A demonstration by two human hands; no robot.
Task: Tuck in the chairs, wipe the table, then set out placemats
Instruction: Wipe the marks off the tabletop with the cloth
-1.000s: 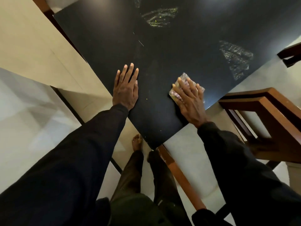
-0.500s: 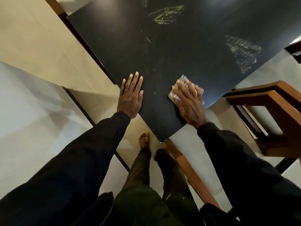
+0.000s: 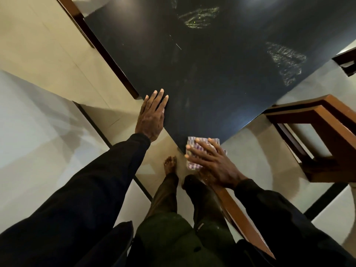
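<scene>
Desk (image 3: 212, 78): dark, glossy top seen from above, near corner pointing at the person. Two pale, chalky smears show on it, one toward the far edge (image 3: 198, 18) and one by the right edge (image 3: 285, 62). Judged not yet wiped.

Chair (image 3: 327, 130): brown wood, at the right edge, seat partly under the top. A wooden rail (image 3: 240, 218) runs out below the near corner.

Left hand (image 3: 152, 116): flat, fingers straight and together, lying on the left edge close to the near corner. It holds nothing and looks like a brace.

Right hand (image 3: 213, 166): fingers straight and spread, pressing down on the cloth (image 3: 193, 142), not curled round it. Fingers point toward the left edge.

Cloth: checked, folded into a flat pad, sitting on the very tip of the near corner, part of it overhanging.

Step in hand, as judged: wiping, at the end of a stroke off the corner. To do it well, keep the palm flat and the fold closed, carry crumbs over the edge, then work in overlapping passes out to both smears.

Axis: the pad's visible far side lies across the corner, left edge to right edge. The hand covers too much to fix its long axis.
</scene>
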